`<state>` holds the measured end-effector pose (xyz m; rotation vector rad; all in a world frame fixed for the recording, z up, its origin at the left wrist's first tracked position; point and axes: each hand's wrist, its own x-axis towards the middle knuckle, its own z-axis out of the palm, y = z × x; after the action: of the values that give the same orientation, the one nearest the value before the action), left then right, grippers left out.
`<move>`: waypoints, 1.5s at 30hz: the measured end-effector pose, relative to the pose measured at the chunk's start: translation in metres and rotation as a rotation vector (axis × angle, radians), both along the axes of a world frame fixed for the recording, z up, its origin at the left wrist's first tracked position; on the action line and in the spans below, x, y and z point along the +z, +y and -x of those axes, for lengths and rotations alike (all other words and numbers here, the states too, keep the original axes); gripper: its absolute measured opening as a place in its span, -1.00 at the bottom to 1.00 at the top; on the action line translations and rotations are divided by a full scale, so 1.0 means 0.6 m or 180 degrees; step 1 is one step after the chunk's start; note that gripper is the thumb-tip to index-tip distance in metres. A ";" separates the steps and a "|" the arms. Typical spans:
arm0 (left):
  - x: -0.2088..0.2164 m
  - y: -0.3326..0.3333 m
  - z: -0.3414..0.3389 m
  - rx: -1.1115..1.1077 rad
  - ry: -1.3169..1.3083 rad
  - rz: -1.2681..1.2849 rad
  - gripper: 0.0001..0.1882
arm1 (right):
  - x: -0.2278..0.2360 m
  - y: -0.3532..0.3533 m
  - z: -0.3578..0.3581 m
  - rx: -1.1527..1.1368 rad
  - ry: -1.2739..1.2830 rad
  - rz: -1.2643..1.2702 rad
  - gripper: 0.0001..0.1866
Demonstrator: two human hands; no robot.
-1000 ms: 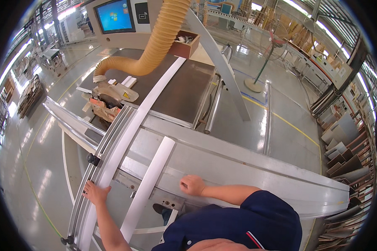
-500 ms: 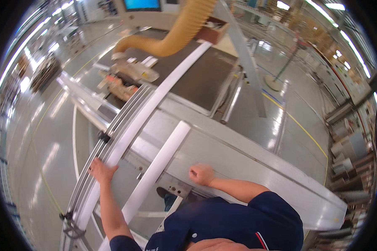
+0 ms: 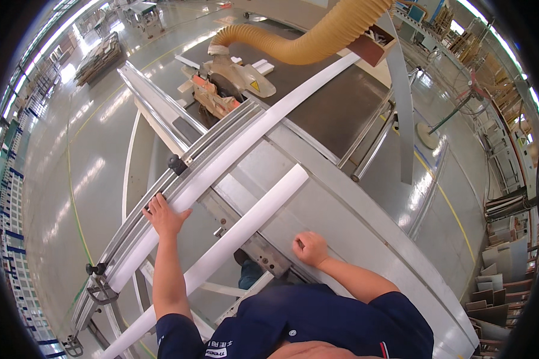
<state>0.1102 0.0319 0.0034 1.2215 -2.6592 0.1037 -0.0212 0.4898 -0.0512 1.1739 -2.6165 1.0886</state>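
My left hand (image 3: pixel 166 216) lies with fingers spread over a long white strip (image 3: pixel 230 158) and the aluminium fence (image 3: pixel 156 191) beside it. The strip runs along the fence, past the saw's blade guard (image 3: pixel 242 81), toward the far side of the machine. My right hand (image 3: pixel 310 248) is curled into a loose fist above the grey metal sliding table (image 3: pixel 353 233), and nothing shows in it. Between my hands a second white strip (image 3: pixel 251 224) lies across the table, its near end reaching down past my left forearm.
A yellow ribbed hose (image 3: pixel 305 51) arches over the dark saw bed (image 3: pixel 335 113). Black knobs (image 3: pixel 176 164) sit on the fence. A grey upright bar (image 3: pixel 404 119) stands at the right of the bed. Stacked panels (image 3: pixel 497 281) line the far right.
The view has shifted, so the machine sits farther right in the picture. Both hands keep about the same places relative to the fence and table.
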 end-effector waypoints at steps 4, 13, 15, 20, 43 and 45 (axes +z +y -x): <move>-0.022 -0.004 0.001 -0.0018 0.0071 0.0102 0.28 | 0.005 0.012 0.005 0.0039 -0.0080 -0.0159 -0.92; -0.026 -0.014 0.003 -0.0052 0.0264 0.0183 0.25 | 0.119 0.084 0.417 -0.0947 0.0778 -0.0235 -0.91; -0.034 -0.018 0.000 -0.0010 0.0231 0.0039 0.25 | 0.154 0.065 0.519 -0.0866 0.1126 -0.0555 -0.86; -0.040 -0.026 0.001 -0.0096 0.0344 0.0141 0.24 | 0.168 -0.040 0.739 -0.0456 0.1265 -0.1279 -0.72; -0.061 -0.036 -0.002 -0.0119 0.0374 0.0341 0.26 | 0.052 -0.281 1.007 0.0550 0.1098 -0.1913 -0.22; -0.063 -0.039 -0.006 -0.0166 0.0399 0.0370 0.28 | 0.051 -0.280 1.007 0.0573 0.1081 -0.1928 -0.20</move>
<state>0.1139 0.0087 -0.0344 1.0853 -2.5369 0.1655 -0.6257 0.3218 -0.0208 1.5493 -2.6590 0.0592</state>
